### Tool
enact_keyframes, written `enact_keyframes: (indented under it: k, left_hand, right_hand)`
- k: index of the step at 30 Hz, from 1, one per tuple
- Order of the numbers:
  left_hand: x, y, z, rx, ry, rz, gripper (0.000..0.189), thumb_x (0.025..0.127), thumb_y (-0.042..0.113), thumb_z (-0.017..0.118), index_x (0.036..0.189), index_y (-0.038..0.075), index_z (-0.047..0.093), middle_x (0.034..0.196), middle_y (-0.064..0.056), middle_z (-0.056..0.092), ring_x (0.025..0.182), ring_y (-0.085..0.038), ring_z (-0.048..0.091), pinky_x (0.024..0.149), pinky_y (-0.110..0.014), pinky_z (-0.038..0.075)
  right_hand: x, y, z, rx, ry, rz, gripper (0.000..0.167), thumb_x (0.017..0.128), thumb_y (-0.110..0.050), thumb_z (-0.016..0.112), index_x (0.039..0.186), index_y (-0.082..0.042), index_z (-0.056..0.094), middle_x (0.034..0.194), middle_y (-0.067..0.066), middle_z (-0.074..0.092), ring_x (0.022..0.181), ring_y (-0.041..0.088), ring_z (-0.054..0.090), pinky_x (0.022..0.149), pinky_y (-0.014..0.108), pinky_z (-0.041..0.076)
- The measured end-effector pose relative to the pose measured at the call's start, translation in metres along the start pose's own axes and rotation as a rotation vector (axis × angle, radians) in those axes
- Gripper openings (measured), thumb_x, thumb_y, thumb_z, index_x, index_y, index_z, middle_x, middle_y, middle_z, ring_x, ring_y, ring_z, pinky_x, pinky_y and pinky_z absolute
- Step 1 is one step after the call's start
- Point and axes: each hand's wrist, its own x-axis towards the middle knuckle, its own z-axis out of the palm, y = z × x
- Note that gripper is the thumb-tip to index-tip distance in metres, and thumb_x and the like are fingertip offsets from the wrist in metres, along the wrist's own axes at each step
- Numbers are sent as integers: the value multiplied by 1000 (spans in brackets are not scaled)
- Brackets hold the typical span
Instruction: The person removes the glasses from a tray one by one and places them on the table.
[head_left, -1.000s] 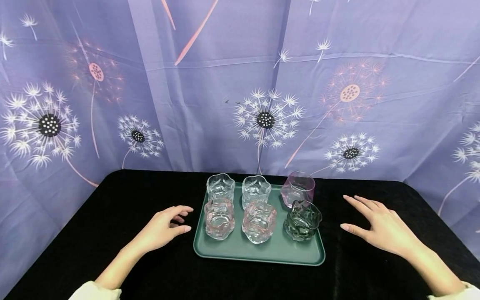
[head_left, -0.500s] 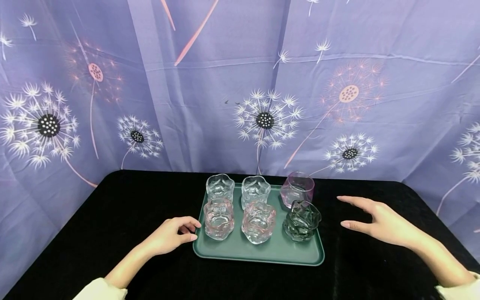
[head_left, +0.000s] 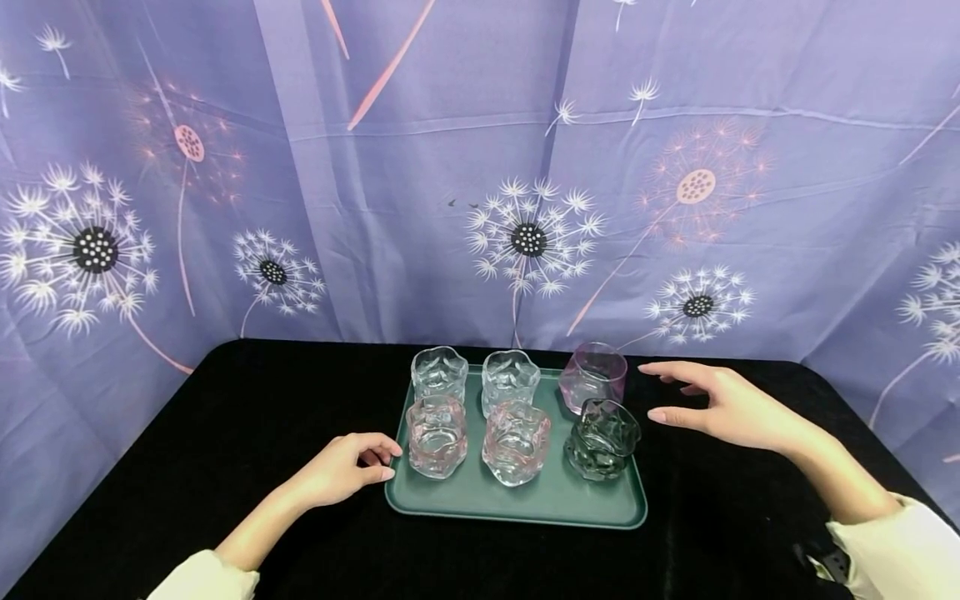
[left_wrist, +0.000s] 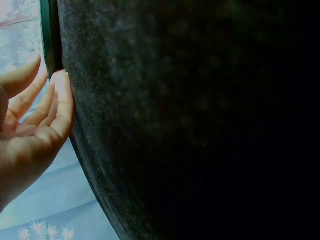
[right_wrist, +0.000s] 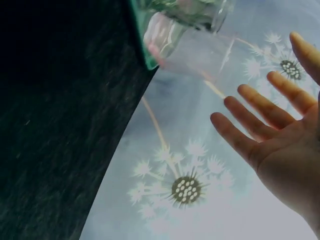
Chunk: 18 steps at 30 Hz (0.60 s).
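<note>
On a green tray (head_left: 517, 512) stand several glasses. Two clear wavy glasses, a left one (head_left: 439, 375) and a middle one (head_left: 510, 379), and a purple glass (head_left: 594, 379) make up the back row. In front are a pink glass (head_left: 437, 442), another pink glass (head_left: 516, 450) and a dark grey glass (head_left: 602, 446). My left hand (head_left: 341, 471) is at the tray's left rim, its fingertips right at the edge; in the left wrist view its thumb stands apart. My right hand (head_left: 720, 408) holds nothing, fingers extended, just right of the purple glass.
A black cloth (head_left: 300, 550) covers the table under the tray. Behind it and at both sides hangs a purple curtain (head_left: 420, 208) printed with dandelions. A small dark object (head_left: 828, 562) shows beside the right sleeve.
My left hand has moved right to the tray's rim and stayed there. My right hand has moved left and slightly away, closer to the purple glass. Tray and glasses have not moved.
</note>
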Motion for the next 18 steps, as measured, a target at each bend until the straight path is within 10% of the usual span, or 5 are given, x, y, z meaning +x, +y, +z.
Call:
enact_keyframes:
  k: [18]
  left_hand:
    - [0,1,4,-17,13,-25,19,79,14,70,96,9,62,84,1,56,74,-10,52,64,-25,44]
  right_hand:
    - [47,-28,16,152,-103,-2,51,82,-34,67,126,-13,53,122,8,55,103,25,56,85,42,45]
